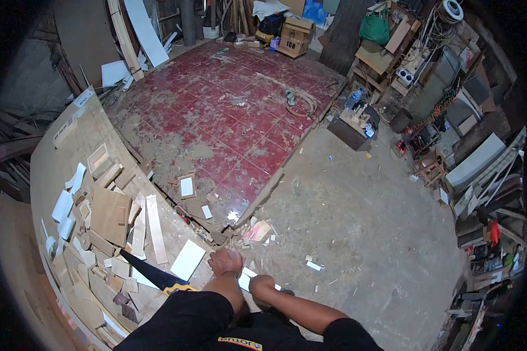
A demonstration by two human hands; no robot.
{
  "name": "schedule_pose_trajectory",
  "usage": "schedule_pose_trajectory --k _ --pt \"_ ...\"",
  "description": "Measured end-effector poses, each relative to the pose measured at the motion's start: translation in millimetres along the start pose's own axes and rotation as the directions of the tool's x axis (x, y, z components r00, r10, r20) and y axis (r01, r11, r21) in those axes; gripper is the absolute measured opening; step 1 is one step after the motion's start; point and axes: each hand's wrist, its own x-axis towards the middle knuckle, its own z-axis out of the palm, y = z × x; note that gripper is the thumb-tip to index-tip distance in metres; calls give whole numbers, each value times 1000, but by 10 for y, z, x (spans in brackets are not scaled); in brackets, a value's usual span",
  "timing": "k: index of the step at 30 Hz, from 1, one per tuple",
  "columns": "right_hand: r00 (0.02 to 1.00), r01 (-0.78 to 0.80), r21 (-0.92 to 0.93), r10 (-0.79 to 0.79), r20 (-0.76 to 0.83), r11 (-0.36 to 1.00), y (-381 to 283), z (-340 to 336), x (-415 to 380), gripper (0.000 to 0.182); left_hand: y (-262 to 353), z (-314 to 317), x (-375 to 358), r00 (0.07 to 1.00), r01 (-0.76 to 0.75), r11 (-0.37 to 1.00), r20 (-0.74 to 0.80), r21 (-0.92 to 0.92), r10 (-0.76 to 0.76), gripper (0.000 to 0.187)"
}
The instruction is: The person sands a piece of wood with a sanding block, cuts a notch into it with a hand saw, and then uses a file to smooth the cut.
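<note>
My left hand (225,262) is closed, its fingers curled, at the near edge of the plywood sheet (51,153); whatever lies inside its grip is hidden. Close to its right, my right hand (262,285) is wrapped round a narrow white board (245,278), which shows between the two wrists and again just past the right hand. Left of my forearm lies a handsaw (143,270) with a dark blade and a yellow-and-black handle. A white rectangular panel (188,260) rests flat between the saw and my left hand.
Wood offcuts (111,215) and curled white sheets (62,206) crowd the plywood. Beyond is a dusty red tiled floor (222,111) with a raised edge. Scraps (314,265) dot the concrete at right. A small box-like stand (348,130) and cluttered shelving (392,58) stand farther off.
</note>
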Motion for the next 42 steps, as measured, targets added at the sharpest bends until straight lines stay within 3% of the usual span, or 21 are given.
schedule_pose_trajectory --k 4,7,10,12,15,20,24,26,27,28,30,33,36,38,41,42 --pt "990 32 -51 -25 139 998 116 -524 -586 28 -33 70 -17 999 -20 999 -40 33 22 59" --pt "999 -2 -21 3 38 1000 119 -327 -336 20 33 -25 -18 1000 -4 1000 -18 28 5 58" --pt "984 169 -6 -169 -63 986 28 -204 -203 19 44 -27 -88 1000 -5 1000 -25 -12 4 57" --pt "992 76 97 -65 -107 992 13 4 -49 19 32 5 -47 998 2 1000 -68 -17 -3 55" --pt "993 114 -87 -112 25 990 81 -239 -382 21 -20 133 -3 995 -2 1000 -104 3 3 55" --pt "999 22 7 -22 36 1000 47 -418 -600 21 -24 116 11 997 -3 1000 -83 -30 1 55" --pt "991 134 -30 -134 -10 991 -50 -26 -144 19 -47 146 -47 994 -5 1000 -113 -28 1 57" --pt "991 -57 144 73 -109 988 -104 65 -6 19 15 70 16 993 -20 1000 -116 -19 18 57" --pt "997 31 157 -19 -76 987 17 -71 -143 19 38 49 5 995 -14 1000 -101 -16 12 58" --pt "994 111 48 -111 2 993 144 -270 -393 19 5 62 -20 997 -1 1000 -81 -12 0 58" --pt "980 164 23 -166 111 986 306 -665 -826 19 -11 101 25 997 -5 1000 -79 -14 3 57" --pt "992 103 29 -104 65 994 373 -468 -783 17 -2 80 3 999 5 1000 -38 3 -4 57" --pt "987 155 36 -156 42 987 293 -355 -565 15 11 98 6 997 -20 999 -72 28 22 56" --pt "989 127 154 -114 -92 980 142 -64 -278 17 22 84 2 1000 15 1000 -22 1 -15 59" --pt "992 106 207 -88 -93 973 173 -146 -352 21 32 39 5 999 -1 1000 -43 4 1 58" --pt "986 167 136 -164 -37 977 278 -224 -481 22 23 35 -13 1000 5 1000 -22 19 -4 58"
